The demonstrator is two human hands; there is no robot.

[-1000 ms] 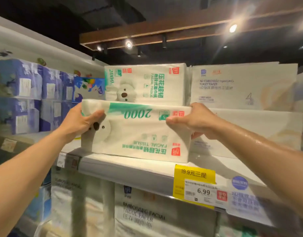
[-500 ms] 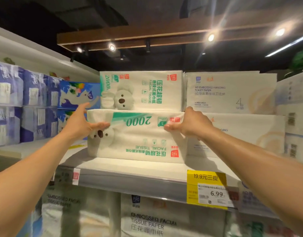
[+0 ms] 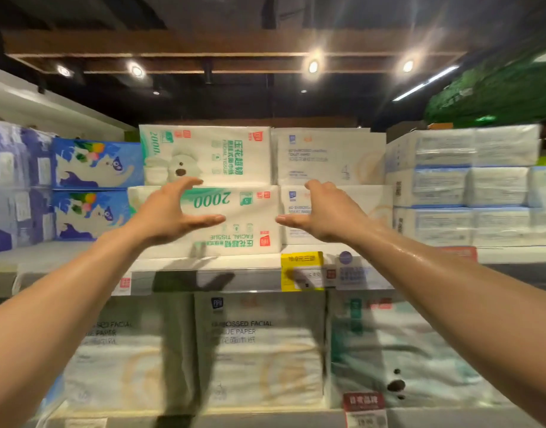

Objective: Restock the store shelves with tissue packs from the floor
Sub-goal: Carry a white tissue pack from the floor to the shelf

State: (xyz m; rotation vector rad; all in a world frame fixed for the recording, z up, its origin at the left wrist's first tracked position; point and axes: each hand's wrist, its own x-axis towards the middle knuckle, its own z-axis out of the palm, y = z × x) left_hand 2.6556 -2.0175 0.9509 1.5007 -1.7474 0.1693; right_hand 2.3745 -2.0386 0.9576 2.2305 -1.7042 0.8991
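1. On the upper shelf (image 3: 253,278), centre of view: the tissue pack (image 3: 250,220), white with green print, lies flat with its long face forward. Its print reads upside down ("2000", "FACIAL TISSUE").
2. A second green-print pack (image 3: 210,156) of the same design sits directly on top of it, print upright, bear picture showing.
3. Left hand (image 3: 170,217): spread wide in front of the left part of the lower pack, fingers arched above and thumb stretched out below. It holds nothing. Whether any fingertip touches the wrapper cannot be told.
4. Right hand (image 3: 324,214): also spread wide and holding nothing, in front of the seam between the tissue pack and the white pack to its right. Thumb points inward toward the left hand's thumb; the two thumbs are apart.
5. Both forearms reach up and forward from the lower corners of the view.
6. Right neighbours: two white toilet-paper packs (image 3: 330,156), one stacked on the other, touching the green-print pair. Beyond them, clear-wrapped stacks (image 3: 475,180).
7. Left neighbours: two blue packs with a cartoon animal (image 3: 95,163), stacked, then purple packs (image 3: 9,180) at the far left.
8. Shelf edge: yellow price tag (image 3: 301,270) just below the tissue pack's right end; figures blurred.
9. Shelf below: large embossed facial tissue packs (image 3: 259,350) side by side.
10. Overhead: dark ceiling with spot lamps (image 3: 313,67).
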